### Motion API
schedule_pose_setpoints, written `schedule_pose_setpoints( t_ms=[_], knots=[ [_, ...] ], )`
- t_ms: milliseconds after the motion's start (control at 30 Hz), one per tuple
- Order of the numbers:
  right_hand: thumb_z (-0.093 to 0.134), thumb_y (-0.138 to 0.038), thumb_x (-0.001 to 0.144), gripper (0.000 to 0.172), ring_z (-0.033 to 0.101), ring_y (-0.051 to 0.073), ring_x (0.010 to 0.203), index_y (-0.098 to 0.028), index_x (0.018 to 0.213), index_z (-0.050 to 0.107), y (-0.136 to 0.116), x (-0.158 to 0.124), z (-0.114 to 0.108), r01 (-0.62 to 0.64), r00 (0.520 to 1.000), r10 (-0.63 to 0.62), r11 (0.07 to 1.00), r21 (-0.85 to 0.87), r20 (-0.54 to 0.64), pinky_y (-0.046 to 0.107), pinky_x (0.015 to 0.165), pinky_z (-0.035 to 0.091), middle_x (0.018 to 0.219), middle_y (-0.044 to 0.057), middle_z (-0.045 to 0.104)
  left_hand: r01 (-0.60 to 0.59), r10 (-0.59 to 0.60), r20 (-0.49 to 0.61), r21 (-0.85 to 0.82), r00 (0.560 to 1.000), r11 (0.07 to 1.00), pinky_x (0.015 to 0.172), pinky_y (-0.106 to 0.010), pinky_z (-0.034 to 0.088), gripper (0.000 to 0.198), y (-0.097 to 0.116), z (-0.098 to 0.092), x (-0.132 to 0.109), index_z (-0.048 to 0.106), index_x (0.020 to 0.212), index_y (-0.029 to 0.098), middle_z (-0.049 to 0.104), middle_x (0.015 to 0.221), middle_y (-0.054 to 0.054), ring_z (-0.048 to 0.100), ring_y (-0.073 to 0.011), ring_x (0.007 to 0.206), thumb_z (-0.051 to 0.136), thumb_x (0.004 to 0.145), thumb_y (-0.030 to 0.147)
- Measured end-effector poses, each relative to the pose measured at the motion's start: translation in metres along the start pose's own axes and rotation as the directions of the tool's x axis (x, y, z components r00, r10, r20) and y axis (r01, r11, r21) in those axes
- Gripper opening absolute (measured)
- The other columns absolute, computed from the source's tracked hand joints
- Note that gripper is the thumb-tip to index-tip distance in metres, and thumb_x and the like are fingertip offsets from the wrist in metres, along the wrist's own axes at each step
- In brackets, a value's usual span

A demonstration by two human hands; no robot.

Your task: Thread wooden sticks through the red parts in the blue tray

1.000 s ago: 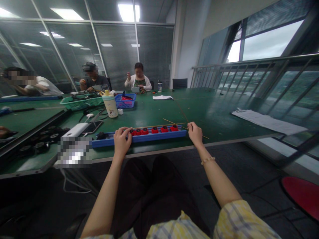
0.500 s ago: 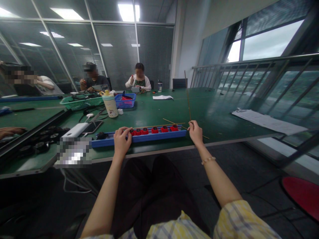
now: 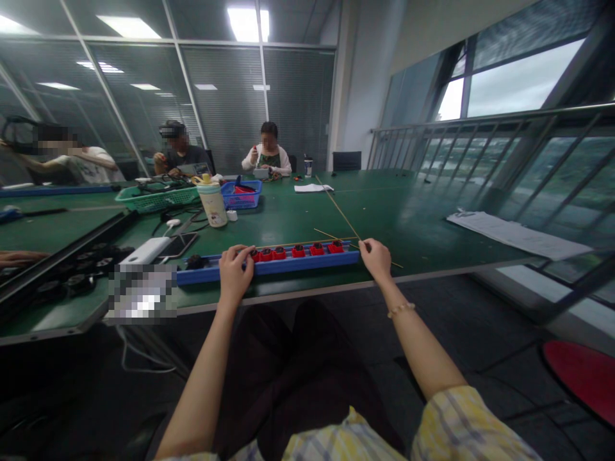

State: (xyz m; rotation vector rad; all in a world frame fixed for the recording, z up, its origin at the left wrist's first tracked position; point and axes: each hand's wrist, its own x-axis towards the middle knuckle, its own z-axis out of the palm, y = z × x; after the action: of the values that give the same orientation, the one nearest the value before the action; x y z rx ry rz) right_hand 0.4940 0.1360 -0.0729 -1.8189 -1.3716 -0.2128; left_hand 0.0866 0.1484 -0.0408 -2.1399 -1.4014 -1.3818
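Note:
A long blue trough-like tray (image 3: 307,261) lies along the near table edge, with several red blocks with black tops (image 3: 298,250) in a row inside. My left hand (image 3: 234,272) is closed over its near wall, left of the middle. Those fingertips touch the leftmost red blocks; exactly what they press is partly hidden. Beyond the tray's right end, my right hand (image 3: 376,259) pinches the lower end of a thin brown stick (image 3: 339,210), which leans away to the upper left. Another thin stick (image 3: 327,234) lies slantwise behind the tray, and one more runs along its far side.
A cup with a yellow lid (image 3: 213,203), a blue basket (image 3: 243,195) and a green basket (image 3: 156,197) stand further left. A phone (image 3: 180,245) and a white box-like device (image 3: 145,251) lie beside the tray. Papers (image 3: 514,234) rest at right. Several people sit across the table.
The stick in my right hand has tipped from nearly upright to leaning up and left. That hand has shifted slightly left and down; my left hand stays put.

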Motion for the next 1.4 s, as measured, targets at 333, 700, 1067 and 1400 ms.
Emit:
schedule_pose_setpoints(
  t_ms=[333,700,1067,1400],
  knots=[
    [0.047,-0.05,0.095,0.039,0.063,0.021,0.083,-0.022,0.09,0.074,-0.01,-0.004,-0.007,-0.071,0.991,0.092,0.976,-0.207,0.095,0.028,0.067,0.036,0.095,0.009,0.072,-0.009,0.009,-0.011,0.005,1.0,1.0,0.094,-0.041,0.043,0.03,0.0,0.001,0.0,0.07,0.11,0.025,0.064,0.11,-0.007,0.057,-0.0238,0.104,0.047,0.091,0.025],
    [0.052,-0.047,0.093,0.035,0.065,0.022,0.084,-0.022,0.094,0.077,-0.01,-0.005,-0.008,-0.102,0.982,0.143,0.95,-0.294,0.123,0.029,0.066,0.038,0.102,0.011,0.07,-0.01,0.01,-0.008,0.005,1.0,1.0,0.094,-0.041,0.043,0.03,0.0,0.001,0.0,0.07,0.111,0.025,0.064,0.11,-0.007,0.057,-0.0241,0.104,0.047,0.091,0.027],
    [0.053,-0.033,0.094,0.027,0.061,0.022,0.088,-0.019,0.091,0.076,-0.012,-0.008,-0.008,0.012,0.992,0.04,0.913,-0.408,0.119,0.035,0.08,0.035,0.1,0.01,0.07,-0.007,0.007,-0.008,-0.007,1.0,1.0,0.096,-0.041,0.042,0.03,0.002,0.0,0.0,0.07,0.111,0.024,0.063,0.11,-0.007,0.056,-0.0234,0.104,0.046,0.091,0.027],
    [0.048,-0.022,0.093,0.025,0.05,0.027,0.103,-0.016,0.095,0.072,-0.013,-0.012,-0.009,0.023,0.997,0.015,0.895,-0.445,0.08,0.037,0.082,0.033,0.106,0.016,0.066,0.006,-0.006,-0.001,0.002,1.0,1.0,0.096,-0.042,0.042,0.031,0.002,0.0,-0.001,0.07,0.112,0.025,0.063,0.111,-0.007,0.056,-0.0242,0.105,0.046,0.092,0.027]
  ],
)
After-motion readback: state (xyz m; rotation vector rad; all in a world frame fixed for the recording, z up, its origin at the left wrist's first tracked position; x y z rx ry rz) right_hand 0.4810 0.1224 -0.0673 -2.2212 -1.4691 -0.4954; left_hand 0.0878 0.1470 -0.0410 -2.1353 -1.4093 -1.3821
